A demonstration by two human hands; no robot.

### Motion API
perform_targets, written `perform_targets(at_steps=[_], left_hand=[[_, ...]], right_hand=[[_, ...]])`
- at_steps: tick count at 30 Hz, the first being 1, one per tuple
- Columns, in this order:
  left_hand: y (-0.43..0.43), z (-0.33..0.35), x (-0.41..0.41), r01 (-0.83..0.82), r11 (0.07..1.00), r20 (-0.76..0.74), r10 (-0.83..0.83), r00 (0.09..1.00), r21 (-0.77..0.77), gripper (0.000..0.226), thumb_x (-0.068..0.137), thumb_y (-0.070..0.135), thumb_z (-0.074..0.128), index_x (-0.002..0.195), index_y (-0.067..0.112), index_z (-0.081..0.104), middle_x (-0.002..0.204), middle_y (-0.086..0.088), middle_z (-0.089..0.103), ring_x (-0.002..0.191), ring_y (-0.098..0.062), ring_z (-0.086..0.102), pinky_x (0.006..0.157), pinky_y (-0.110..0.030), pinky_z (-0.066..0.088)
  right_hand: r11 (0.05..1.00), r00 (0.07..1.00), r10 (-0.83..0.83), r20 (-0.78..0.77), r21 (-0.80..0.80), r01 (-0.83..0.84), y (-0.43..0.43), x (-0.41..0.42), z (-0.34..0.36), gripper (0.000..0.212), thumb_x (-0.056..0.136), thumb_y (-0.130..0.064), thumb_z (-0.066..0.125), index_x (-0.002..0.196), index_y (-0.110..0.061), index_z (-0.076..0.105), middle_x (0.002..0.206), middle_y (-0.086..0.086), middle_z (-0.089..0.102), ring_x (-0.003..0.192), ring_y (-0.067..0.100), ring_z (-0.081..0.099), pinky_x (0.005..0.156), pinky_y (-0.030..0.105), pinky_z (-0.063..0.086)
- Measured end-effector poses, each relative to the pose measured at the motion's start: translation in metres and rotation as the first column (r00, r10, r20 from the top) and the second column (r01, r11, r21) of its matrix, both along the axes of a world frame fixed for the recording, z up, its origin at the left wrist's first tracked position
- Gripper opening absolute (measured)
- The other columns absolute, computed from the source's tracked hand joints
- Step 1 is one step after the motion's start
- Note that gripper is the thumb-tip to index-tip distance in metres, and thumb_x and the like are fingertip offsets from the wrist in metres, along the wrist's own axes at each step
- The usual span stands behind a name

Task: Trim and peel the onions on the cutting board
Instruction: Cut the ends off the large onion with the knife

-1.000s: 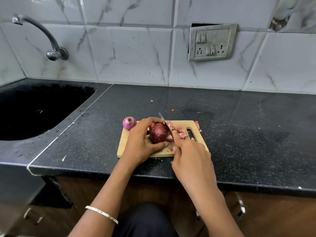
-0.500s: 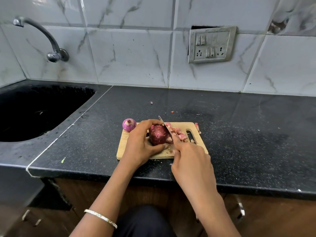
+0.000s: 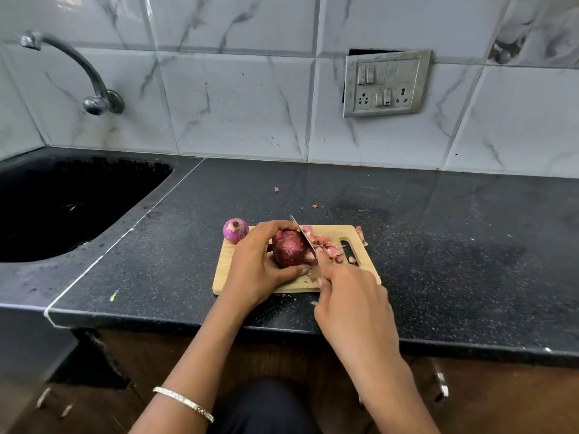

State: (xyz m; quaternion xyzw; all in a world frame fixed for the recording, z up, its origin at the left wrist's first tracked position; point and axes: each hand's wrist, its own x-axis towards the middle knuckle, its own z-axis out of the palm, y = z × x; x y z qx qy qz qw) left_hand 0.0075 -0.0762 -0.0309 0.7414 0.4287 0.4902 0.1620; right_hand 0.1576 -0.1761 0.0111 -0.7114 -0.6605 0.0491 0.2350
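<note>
Left hand (image 3: 255, 264) grips onion (image 3: 289, 249) — right hand (image 3: 347, 296) holds knife (image 3: 302, 234).

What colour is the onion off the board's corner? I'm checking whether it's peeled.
Light purple-pink, with a pale trimmed top; seen in the head view.

Dark-red onion (image 3: 289, 248); pale wooden board (image 3: 227, 270); speckled black counter (image 3: 438, 245)

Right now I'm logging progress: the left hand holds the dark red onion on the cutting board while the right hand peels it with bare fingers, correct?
Not bare fingers: the head view shows the right hand working a knife against the dark red onion. The left hand does hold it on the cutting board.
</note>
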Motion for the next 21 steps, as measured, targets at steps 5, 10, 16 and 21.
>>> perform_targets(at_steps=[5,10,16,21], left_hand=[[-0.001,-0.001,0.001,-0.002,1.000,0.029,0.001,1.000,0.010,0.063,0.061,0.029,0.091,0.119,0.025,0.067,0.116,0.019,0.066,0.110,-0.011,0.063,0.097,-0.044,0.054],[0.000,-0.001,0.000,-0.004,1.000,0.005,0.004,1.000,0.007,0.068,0.061,0.029,0.099,0.120,0.026,0.066,0.116,0.019,0.065,0.112,-0.008,0.061,0.100,-0.040,0.052],[0.001,-0.001,-0.001,0.002,1.000,-0.009,-0.002,1.000,0.016,0.069,0.061,0.027,0.099,0.121,0.027,0.066,0.119,0.013,0.065,0.114,-0.006,0.060,0.102,-0.038,0.051],[-0.001,0.000,0.002,-0.007,1.000,0.020,0.007,1.000,0.024,0.065,0.060,0.035,0.092,0.119,0.026,0.066,0.116,0.015,0.066,0.110,-0.009,0.061,0.099,-0.039,0.052]], right_hand=[[0.999,0.998,0.019,-0.060,0.035,-0.017,0.033,-0.014,0.005,0.057,0.102,-0.018,0.048,0.155,-0.037,0.037,0.129,0.002,0.064,0.116,0.031,0.060,0.085,0.040,0.050],[0.999,0.999,0.029,-0.045,0.043,-0.027,0.008,-0.001,-0.004,0.055,0.104,-0.024,0.046,0.155,-0.042,0.035,0.119,-0.004,0.065,0.112,0.026,0.062,0.077,0.036,0.046],[1.000,0.999,0.013,-0.037,0.003,-0.013,0.008,0.002,0.001,0.055,0.103,-0.024,0.048,0.154,-0.043,0.036,0.123,-0.003,0.064,0.114,0.027,0.060,0.079,0.036,0.046],[0.999,0.998,0.031,-0.060,0.037,-0.029,0.033,-0.011,0.003,0.059,0.102,-0.019,0.047,0.156,-0.037,0.034,0.133,0.001,0.062,0.118,0.031,0.059,0.083,0.040,0.048]])
